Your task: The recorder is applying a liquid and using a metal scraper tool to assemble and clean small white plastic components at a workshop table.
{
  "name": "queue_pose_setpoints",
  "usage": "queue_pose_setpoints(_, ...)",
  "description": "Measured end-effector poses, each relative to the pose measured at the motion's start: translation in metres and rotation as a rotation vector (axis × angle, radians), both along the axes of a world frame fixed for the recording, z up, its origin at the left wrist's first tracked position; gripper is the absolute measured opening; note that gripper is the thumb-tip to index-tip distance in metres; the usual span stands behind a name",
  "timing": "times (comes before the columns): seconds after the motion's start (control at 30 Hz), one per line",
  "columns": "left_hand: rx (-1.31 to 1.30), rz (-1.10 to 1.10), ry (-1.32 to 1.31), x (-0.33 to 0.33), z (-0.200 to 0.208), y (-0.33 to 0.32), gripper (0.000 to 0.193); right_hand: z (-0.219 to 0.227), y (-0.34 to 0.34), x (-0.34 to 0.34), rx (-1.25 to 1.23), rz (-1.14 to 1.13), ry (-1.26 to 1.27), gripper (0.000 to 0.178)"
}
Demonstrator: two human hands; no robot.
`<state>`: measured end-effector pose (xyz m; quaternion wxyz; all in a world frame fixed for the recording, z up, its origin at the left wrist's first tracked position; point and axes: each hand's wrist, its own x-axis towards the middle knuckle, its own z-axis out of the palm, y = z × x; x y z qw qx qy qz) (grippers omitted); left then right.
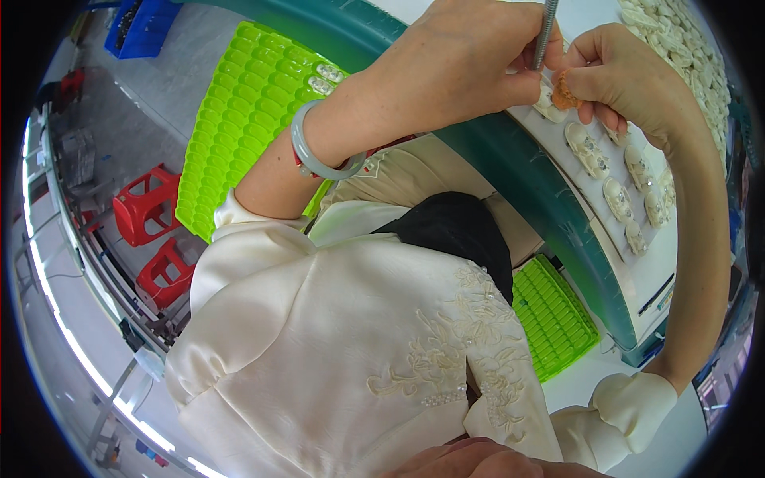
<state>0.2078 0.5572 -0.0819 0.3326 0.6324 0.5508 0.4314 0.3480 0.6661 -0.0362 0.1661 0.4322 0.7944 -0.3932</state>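
My left hand [510, 60], with a pale bangle on its wrist, reaches over the table's edge. Its fingers pinch a thin ridged metal rod [547, 32] that stands nearly upright. Close beside it, my right hand [617, 76] is closed, thumb and finger gripping a small orange-brown lump with a rough surface [565, 94]. Whether the rod touches the lump I cannot tell. Just below the hands, several small white oval pieces with shiny clear bits [587, 151] lie in rows on a pale board [606, 225]. One is partly hidden by my fingers.
A large green tray with oval hollows [239, 119] stands left of the table, holding a few white pieces [323, 78]. The table has a dark green edge [550, 191]. White pieces are heaped [685, 48] at the far right. Red stools [147, 203] stand left; another green tray [554, 319] is lower.
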Motion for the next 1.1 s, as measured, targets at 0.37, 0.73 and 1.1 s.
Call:
queue_pose_setpoints(0.37,-0.031,-0.042,0.136,0.002,0.010,0.004,0.014,0.020,-0.003,-0.015,-0.135,-0.052,-0.225,0.015)
queue_pose_setpoints(0.73,-0.060,-0.098,0.243,0.003,0.017,0.008,0.013,0.009,-0.004,0.002,-0.279,-0.206,-0.057,0.012)
queue_pose_setpoints(1.1,-0.016,-0.064,0.268,0.006,0.016,0.008,0.013,-0.015,-0.004,0.031,-0.178,-0.094,0.248,0.017)
